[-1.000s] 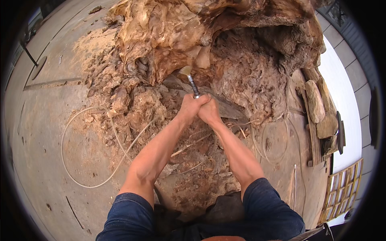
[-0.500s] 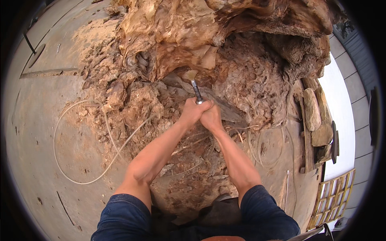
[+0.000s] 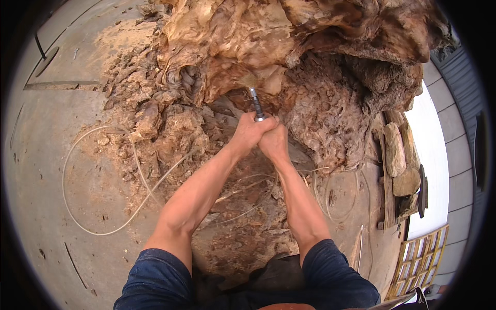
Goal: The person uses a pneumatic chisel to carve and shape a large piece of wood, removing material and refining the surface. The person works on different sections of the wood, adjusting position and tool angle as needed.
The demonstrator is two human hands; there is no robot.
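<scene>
Both my hands are closed around one slim hand tool (image 3: pixel 256 103) with a black and silver barrel, held out in front of me. Its tan, brush-like tip (image 3: pixel 247 80) looks blurred and lies against or just in front of a large, gnarled brown wood root (image 3: pixel 232 46); contact cannot be told. My left hand (image 3: pixel 249 132) wraps the tool from the left. Pressed against it, my right hand (image 3: pixel 274 139) grips from the right. The lower part of the tool is hidden inside my fingers.
A thin pale hose (image 3: pixel 64 181) loops over the concrete floor on the left; more hose coils lie right of my arms. Bark debris (image 3: pixel 175 129) and sawdust surround the root. Wood chunks (image 3: pixel 395 150) are piled at right, near a slatted wooden frame (image 3: pixel 421 261).
My hands and the tool sit slightly higher in the picture, the tip now against a higher part of the root in view. The whole view has shifted a little. The grip is unchanged.
</scene>
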